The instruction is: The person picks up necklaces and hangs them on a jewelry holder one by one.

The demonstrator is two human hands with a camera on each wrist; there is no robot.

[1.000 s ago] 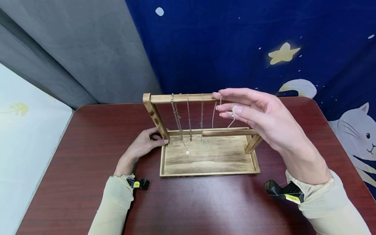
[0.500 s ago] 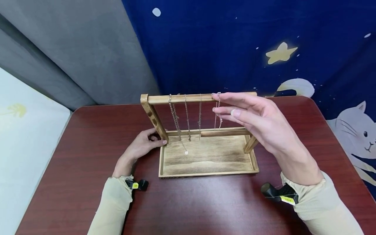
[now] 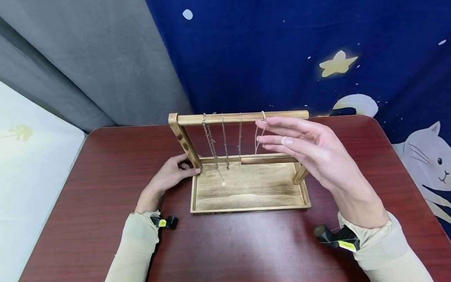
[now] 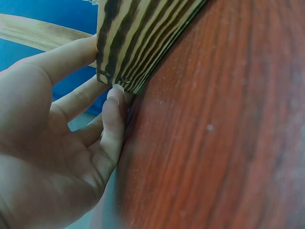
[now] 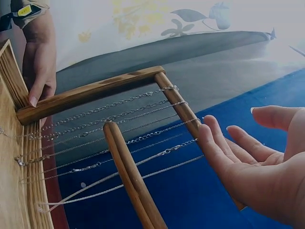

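Note:
A wooden necklace stand rises from a shallow tray in the head view. Several thin chain necklaces hang over its top bar, one with a small round pendant. My left hand grips the stand's left rear corner, thumb at the foot of the post; in the left wrist view its fingers lie against the striped wood. My right hand is beside the rightmost necklace, fingers extended and apart. In the right wrist view, its fingertips are right at the top bar.
A lower, shorter bar crosses above the tray on a right-hand post. The stand sits on a reddish-brown table. Grey and blue curtains hang behind the table.
My right fingers have come off the rightmost necklace and dropped slightly below the top bar. That necklace now hangs down from the bar. My left hand keeps its place.

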